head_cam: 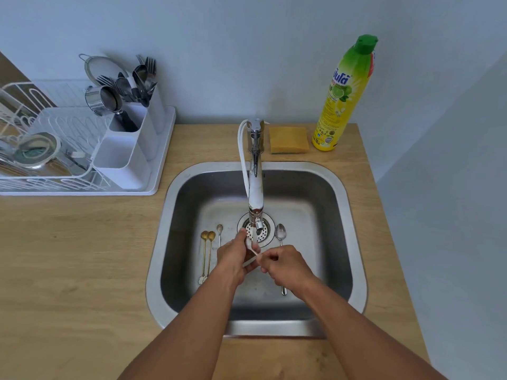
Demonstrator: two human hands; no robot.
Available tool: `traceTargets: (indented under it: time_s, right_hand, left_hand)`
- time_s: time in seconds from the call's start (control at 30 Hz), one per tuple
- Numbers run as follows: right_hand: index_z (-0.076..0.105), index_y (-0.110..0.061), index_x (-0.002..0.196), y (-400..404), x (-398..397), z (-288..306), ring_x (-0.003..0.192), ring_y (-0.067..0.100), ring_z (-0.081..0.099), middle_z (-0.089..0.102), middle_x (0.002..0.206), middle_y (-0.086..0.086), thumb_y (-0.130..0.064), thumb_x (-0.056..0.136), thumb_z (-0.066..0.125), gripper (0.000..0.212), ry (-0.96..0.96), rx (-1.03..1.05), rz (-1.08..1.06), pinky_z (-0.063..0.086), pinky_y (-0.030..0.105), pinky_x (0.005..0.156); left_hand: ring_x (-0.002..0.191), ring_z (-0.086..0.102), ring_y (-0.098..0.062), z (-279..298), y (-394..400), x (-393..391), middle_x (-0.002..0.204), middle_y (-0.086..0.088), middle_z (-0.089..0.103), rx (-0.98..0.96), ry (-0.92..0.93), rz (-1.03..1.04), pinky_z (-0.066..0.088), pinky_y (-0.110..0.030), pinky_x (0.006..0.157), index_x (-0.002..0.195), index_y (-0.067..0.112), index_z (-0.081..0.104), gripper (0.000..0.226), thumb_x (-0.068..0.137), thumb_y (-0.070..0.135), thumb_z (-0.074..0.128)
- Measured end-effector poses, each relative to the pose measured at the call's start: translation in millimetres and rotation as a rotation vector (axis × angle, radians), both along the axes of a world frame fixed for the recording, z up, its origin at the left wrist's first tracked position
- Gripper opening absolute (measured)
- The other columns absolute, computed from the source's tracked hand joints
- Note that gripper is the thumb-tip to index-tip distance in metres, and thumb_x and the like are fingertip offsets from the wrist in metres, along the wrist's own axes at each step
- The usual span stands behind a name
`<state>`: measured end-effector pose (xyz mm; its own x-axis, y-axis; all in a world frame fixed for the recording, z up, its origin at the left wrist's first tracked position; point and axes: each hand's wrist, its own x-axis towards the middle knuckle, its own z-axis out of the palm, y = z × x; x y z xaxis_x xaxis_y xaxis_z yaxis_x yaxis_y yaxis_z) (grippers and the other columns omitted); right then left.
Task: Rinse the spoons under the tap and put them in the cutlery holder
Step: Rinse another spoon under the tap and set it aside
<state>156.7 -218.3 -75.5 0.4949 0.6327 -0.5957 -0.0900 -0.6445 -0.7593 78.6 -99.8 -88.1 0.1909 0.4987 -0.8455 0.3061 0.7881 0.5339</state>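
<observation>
Both my hands are over the steel sink (354,242), just under the tap (255,198). My right hand (285,266) pinches the handle of a pale spoon (253,253), and my left hand (233,256) closes around its bowl end below the spout. On the sink floor lie two gold spoons (207,250) at the left, a small silver spoon (219,233) beside them, and a silver spoon (280,234) at the right, partly under my right hand. The white cutlery holder (129,152) stands on the dish rack at the left, with forks and spoons in its back compartment.
A white dish rack (68,171) with a metal cup, strainer and lids sits on the wooden counter at the left. Behind the sink are a yellow sponge (288,139) and a yellow-green dish soap bottle (344,97). The drain strainer (260,233) is under the tap.
</observation>
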Motion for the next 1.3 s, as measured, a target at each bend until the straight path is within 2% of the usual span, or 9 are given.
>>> traceTargets:
  time_s: [0.13,0.3,0.47,0.6,0.7,0.9,1.03,1.1,1.3]
  right_hand:
    - [0.077,-0.012,0.077,-3.4,3.3,-2.4,0.048,0.013,0.044,0.064,0.061,-0.001,-0.031,0.092,0.069,0.025,0.044,0.021,-0.062,0.039,0.026,0.045]
    - [0.077,-0.01,0.074,-2.5,6.4,-6.1,0.046,0.013,0.043,0.064,0.064,0.003,-0.021,0.093,0.07,0.023,0.153,0.048,-0.16,0.034,0.024,0.043]
    - [0.068,-0.019,0.063,-1.3,1.5,-6.9,0.047,0.013,0.042,0.061,0.063,0.004,-0.009,0.092,0.068,0.03,0.239,0.046,-0.213,0.031,0.025,0.045]
    - [0.067,-0.01,0.075,2.6,-6.4,-4.4,0.047,0.013,0.04,0.06,0.066,0.007,0.004,0.086,0.061,0.018,0.315,0.042,-0.223,0.028,0.025,0.044]
    - [0.067,-0.01,0.076,5.2,-8.4,-1.7,0.048,0.013,0.042,0.06,0.068,0.009,0.004,0.086,0.061,0.018,0.307,0.05,-0.228,0.031,0.026,0.045]
    - [0.069,-0.013,0.077,7.4,-12.3,0.8,0.049,0.015,0.048,0.063,0.062,-0.003,-0.009,0.094,0.067,0.018,0.251,0.096,-0.228,0.042,0.028,0.047]
    - [0.072,-0.003,0.087,16.6,-11.3,3.1,0.051,0.019,0.053,0.062,0.065,0.012,-0.008,0.095,0.067,0.011,0.262,0.097,-0.283,0.052,0.029,0.049]
    - [0.074,-0.003,0.087,20.8,-12.7,5.3,0.054,0.021,0.06,0.069,0.068,0.012,-0.008,0.094,0.068,0.01,0.287,0.087,-0.247,0.058,0.033,0.054]
    - [0.073,-0.005,0.08,18.8,-18.2,4.6,0.056,0.022,0.061,0.067,0.064,0.007,-0.011,0.094,0.07,0.016,0.215,0.114,-0.17,0.057,0.033,0.053]
  left_hand:
    - [0.057,0.074,-0.017,4.8,3.7,1.2,0.073,-0.01,0.078,-0.043,-0.044,0.002,0.061,-0.034,0.056,0.087,0.008,0.075,0.05,0.106,0.045,0.048]
    - [0.083,0.078,-0.016,3.4,-1.7,-6.3,0.093,-0.004,0.081,-0.157,-0.265,0.003,0.059,-0.038,0.073,0.115,0.01,0.07,0.041,0.11,0.038,0.04]
    - [0.076,0.071,-0.018,-2.9,-12.8,-8.2,0.082,-0.007,0.072,-0.07,-0.297,-0.11,0.059,-0.037,0.066,0.104,0.007,0.072,0.02,0.102,0.026,0.063]
    - [0.082,0.075,-0.018,-2.7,-11.6,0.3,0.087,-0.003,0.081,0.082,-0.185,-0.093,0.058,-0.034,0.067,0.108,0.008,0.071,0.027,0.108,0.021,0.047]
    - [0.081,0.079,-0.019,0.5,-6.0,4.5,0.09,-0.003,0.082,0.119,-0.116,-0.139,0.058,-0.032,0.065,0.111,0.012,0.07,0.039,0.111,0.033,0.037]
    - [0.069,0.079,-0.019,-0.6,2.1,10.6,0.084,-0.006,0.082,0.049,0.001,-0.192,0.059,-0.036,0.07,0.095,0.012,0.079,0.087,0.1,0.073,0.017]
    - [0.079,0.079,-0.015,3.2,-2.7,13.3,0.093,0.001,0.082,0.058,-0.091,-0.232,0.055,-0.034,0.071,0.116,0.015,0.071,0.056,0.11,0.047,0.026]
    - [0.076,0.079,-0.013,4.2,-2.1,9.9,0.092,0.003,0.082,0.09,-0.08,-0.236,0.052,-0.032,0.068,0.113,0.016,0.072,0.048,0.109,0.044,0.033]
    - [0.077,0.075,-0.021,5.7,10.5,-0.6,0.074,-0.001,0.08,0.127,0.07,-0.266,0.06,-0.034,0.066,0.085,0.013,0.078,0.077,0.099,0.072,0.03]
